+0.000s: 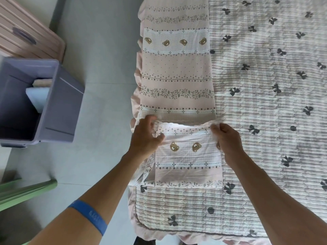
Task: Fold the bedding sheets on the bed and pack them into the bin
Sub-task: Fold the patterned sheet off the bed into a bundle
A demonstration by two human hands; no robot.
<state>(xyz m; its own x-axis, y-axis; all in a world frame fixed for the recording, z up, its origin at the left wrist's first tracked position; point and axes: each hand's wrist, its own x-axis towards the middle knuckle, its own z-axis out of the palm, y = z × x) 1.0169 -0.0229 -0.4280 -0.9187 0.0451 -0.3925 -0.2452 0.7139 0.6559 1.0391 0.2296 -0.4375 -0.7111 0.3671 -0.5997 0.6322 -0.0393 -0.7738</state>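
- Sheet (177, 71), pink w/ bear, leaf & dot bands, lies as a long narrow strip along the left edge of the bed (265, 103), on the bow-print quilt; near end is turned over onto itself.
- Step in hand, as we read it: fold stage, not packing. We're doubling the strip lengthwise, near flap going toward the far end.
- Left hand (144, 137) holds the flap's left corner, thumb on top, fingers curled under the cloth edge. Right hand (227, 140) pinches the right corner, fingers clenched on the fabric.
- Next move prob. calls for both corners carried fwd together, kept level so edges match the strip's sides, then smoothed flat. More folds likely needed before it fits the bin.
- Bin (58, 103), purple, sits on the floor well apart to the left, tipped in this wide-angle view; some folded cloth already inside.
- Hard to tell: how many layers the strip has; fingertips under the flap are hidden; lace edge at left partly behind the left forearm. Bin's contents half-hidden by its wall; far end of sheet is cut off at top.
- Pink ribbed case (26, 29) & green rails at far left are blurred.
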